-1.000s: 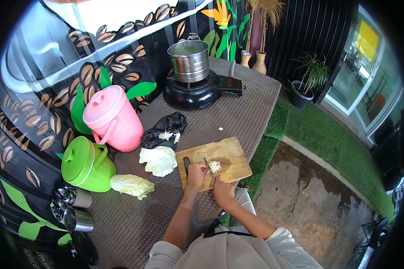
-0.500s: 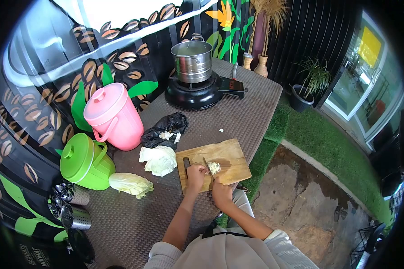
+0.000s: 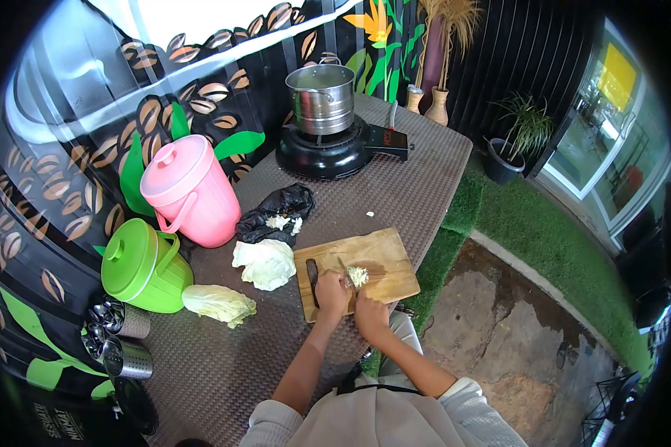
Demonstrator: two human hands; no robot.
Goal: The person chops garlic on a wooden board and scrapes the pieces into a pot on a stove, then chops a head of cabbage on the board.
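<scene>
My right hand (image 3: 370,313) is closed round the handle end of a knife (image 3: 342,264), whose narrow blade points away across the wooden cutting board (image 3: 392,257). My left hand (image 3: 331,293) is closed beside the blade, its fingertips at or touching it; what they pinch is hidden. Just right of the blade lies a small heap of finely chopped pale pieces (image 3: 358,277). A dark, long, handle-like object (image 3: 312,277) rests on the board's left side, partly behind my left hand. Left of the board sit a pale cabbage piece (image 3: 265,265) and a longer leafy cabbage piece (image 3: 218,304).
A crumpled black plastic bag (image 3: 285,207) with white scraps lies behind the cabbage. Pink (image 3: 194,197) and green (image 3: 143,268) lidded buckets stand along the wall. A steel pot (image 3: 320,104) sits on a black portable stove (image 3: 324,158). Metal utensil holders (image 3: 129,359) stand at left.
My left hand has shifted slightly right along the blade. My right hand remains at the knife handle, and the view has moved a little.
</scene>
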